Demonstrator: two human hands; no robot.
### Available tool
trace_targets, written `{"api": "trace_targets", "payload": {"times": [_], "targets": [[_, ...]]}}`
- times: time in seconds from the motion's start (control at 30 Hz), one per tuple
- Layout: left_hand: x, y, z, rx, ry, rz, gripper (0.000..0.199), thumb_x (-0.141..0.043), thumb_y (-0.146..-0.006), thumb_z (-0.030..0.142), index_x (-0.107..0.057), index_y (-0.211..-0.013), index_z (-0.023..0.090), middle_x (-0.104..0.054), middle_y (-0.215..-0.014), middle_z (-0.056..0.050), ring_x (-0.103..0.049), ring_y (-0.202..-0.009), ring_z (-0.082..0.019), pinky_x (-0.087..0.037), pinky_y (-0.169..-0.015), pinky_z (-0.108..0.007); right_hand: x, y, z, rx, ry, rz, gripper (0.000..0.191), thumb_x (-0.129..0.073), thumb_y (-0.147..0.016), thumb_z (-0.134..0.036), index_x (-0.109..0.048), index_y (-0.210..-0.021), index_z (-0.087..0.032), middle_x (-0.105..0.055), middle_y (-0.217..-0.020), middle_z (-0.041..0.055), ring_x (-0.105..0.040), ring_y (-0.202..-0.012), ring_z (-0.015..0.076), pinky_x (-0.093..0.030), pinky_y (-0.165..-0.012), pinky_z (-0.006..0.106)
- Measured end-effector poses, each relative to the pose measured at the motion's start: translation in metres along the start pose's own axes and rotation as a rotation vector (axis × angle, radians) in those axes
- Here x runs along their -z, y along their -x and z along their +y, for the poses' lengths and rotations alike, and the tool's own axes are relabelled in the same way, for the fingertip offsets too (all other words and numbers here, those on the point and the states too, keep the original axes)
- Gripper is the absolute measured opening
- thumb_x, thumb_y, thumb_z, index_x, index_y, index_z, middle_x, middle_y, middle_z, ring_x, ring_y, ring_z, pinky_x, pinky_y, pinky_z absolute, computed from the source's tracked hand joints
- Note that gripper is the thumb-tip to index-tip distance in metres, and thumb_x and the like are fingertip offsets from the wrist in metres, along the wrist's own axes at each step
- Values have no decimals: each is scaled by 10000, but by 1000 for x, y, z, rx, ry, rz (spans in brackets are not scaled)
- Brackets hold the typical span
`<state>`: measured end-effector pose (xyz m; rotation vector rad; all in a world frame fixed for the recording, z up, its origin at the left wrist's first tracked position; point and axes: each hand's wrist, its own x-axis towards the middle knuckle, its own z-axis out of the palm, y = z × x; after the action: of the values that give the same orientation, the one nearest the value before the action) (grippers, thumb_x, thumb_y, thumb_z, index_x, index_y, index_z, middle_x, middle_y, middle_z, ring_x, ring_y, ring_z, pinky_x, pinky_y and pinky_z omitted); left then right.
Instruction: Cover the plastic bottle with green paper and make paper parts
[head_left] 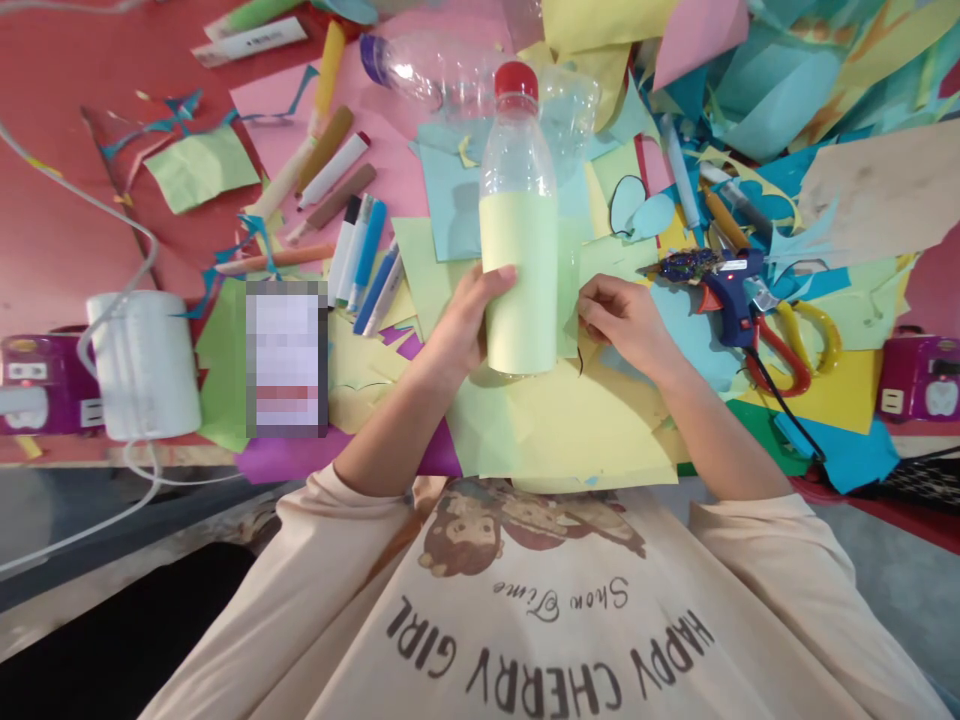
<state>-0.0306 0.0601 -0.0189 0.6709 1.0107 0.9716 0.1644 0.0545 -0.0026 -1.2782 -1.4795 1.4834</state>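
A clear plastic bottle (517, 160) with a red cap stands in front of me, a pale green paper (525, 310) around its lower body. My left hand (476, 310) grips the bottle from the left, its thumb lying across the green paper. To the right of the bottle, my right hand (619, 320) has its fingers curled together near the edge of a green sheet behind the bottle. Whatever those fingers pinch, if anything, is too small to make out. Pale yellow paper (570, 440) lies under both hands.
A blue glue gun (739, 295) and red-and-yellow scissors (795, 350) lie to the right. Markers (367, 250) and a blurred-out phone (286, 360) are at the left, beside a white cylindrical object (146, 365) with cables. Another clear bottle (427, 75) lies behind, among paper scraps.
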Motion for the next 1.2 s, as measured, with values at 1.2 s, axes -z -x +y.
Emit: {"api": "trace_targets", "payload": {"times": [1.2], "targets": [[-16, 10, 6, 167, 139, -45, 537, -481, -774, 608, -603, -1078, 183, -732, -887, -75, -674, -1057, -278, -583, -852, -393, -9, 9, 15, 819, 399, 122, 365, -557, -912, -210, -590, -1256, -327, -607, -980, 30, -615, -850, 121, -535, -648, 234]]}}
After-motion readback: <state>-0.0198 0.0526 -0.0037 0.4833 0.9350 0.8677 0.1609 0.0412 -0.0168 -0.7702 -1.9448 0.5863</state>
